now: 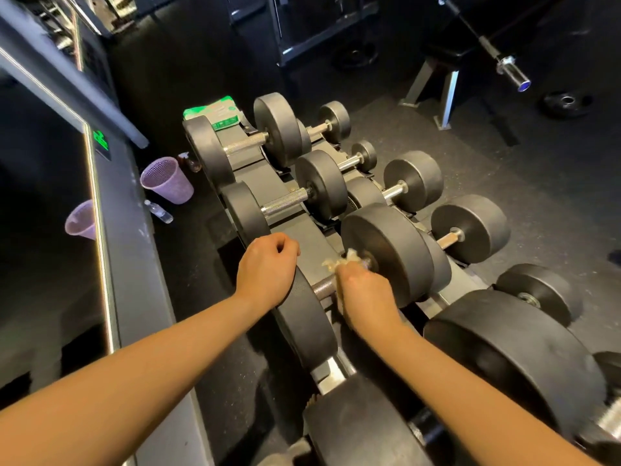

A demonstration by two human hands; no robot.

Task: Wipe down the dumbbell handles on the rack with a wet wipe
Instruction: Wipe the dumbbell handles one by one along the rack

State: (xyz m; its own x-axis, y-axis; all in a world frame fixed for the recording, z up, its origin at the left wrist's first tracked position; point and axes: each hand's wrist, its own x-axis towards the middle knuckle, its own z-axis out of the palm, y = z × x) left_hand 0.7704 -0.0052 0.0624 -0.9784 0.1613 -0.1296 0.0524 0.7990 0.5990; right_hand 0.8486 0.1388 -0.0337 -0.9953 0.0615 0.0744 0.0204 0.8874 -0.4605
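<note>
A black rack [268,183] holds rows of black dumbbells with knurled steel handles. My right hand [364,292] is wrapped around the handle [324,285] of the third dumbbell from the far end, gripping a crumpled white wet wipe [339,260] against the metal. My left hand [267,269] rests, fingers curled, on that dumbbell's left weight head [305,321]. Its right weight head [386,250] stands just beyond my right hand. Two more dumbbells with bare handles [285,203] [245,142] lie farther along. A green pack of wipes [218,114] sits at the rack's far end.
A purple mesh bin [168,179], a small clear bottle [159,211] and a spray bottle [191,161] stand on the floor left of the rack. A mirrored wall with a grey ledge [134,264] runs along the left. A bench, a barbell end [512,74] and a weight plate [566,104] lie beyond.
</note>
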